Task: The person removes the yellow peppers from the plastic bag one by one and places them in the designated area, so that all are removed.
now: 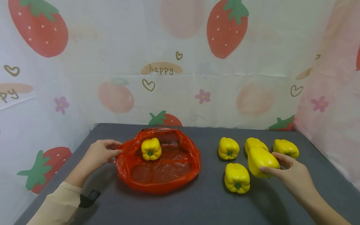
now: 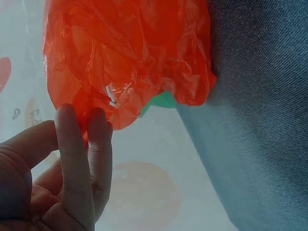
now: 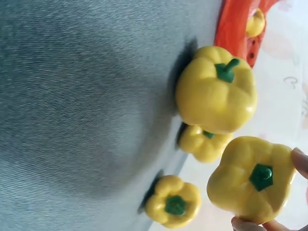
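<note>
A red plastic bag point(image 1: 157, 188) stands wide open on the grey table, with one yellow bell pepper point(image 1: 151, 149) inside. My left hand point(image 1: 97, 156) pinches the bag's left rim; in the left wrist view its fingers point(image 2: 74, 163) meet the crumpled red plastic. At the right, my right hand point(image 1: 295, 175) grips a second yellow bell pepper point(image 1: 261, 162) by its side, raised over the table. The right wrist view shows this held pepper point(image 3: 252, 178) with its green stem toward the camera, fingertips at its edges.
Several more yellow bell peppers rest on the table: one in front point(image 1: 237, 178), one behind it point(image 1: 228, 148), one partly hidden by the held pepper point(image 1: 254, 144), and one at the far right point(image 1: 285, 148). A strawberry-print curtain point(image 1: 180, 100) closes off the back and sides.
</note>
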Demonstrator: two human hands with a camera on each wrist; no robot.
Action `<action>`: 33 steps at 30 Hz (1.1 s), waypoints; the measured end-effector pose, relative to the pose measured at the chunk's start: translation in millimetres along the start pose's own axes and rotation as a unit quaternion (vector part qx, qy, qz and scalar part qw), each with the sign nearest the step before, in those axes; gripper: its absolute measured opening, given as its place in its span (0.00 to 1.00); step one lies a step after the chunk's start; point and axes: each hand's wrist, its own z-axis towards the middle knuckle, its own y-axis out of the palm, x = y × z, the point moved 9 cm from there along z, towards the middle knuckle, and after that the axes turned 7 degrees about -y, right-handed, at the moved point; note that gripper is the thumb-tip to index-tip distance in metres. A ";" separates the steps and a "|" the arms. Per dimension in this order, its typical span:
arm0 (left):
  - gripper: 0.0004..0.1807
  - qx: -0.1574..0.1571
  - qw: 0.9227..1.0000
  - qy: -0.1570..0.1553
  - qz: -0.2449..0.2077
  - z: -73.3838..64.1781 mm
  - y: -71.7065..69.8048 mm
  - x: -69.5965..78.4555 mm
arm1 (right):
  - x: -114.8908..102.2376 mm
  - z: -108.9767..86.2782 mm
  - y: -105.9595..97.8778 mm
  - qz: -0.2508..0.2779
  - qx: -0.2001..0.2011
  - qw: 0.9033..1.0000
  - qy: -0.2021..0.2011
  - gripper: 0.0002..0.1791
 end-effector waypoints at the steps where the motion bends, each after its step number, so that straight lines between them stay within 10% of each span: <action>1: 0.24 -0.001 1.000 -0.001 0.000 0.1 0.1 0.0 | 2.3 0.1 -0.2 -0.002 -0.001 1.000 0.003 0.58; 33: 0.24 0.003 1.000 -0.005 0.003 -2.3 0.3 0.2 | 51.5 13.4 8.0 -0.011 -0.022 0.999 0.046 0.59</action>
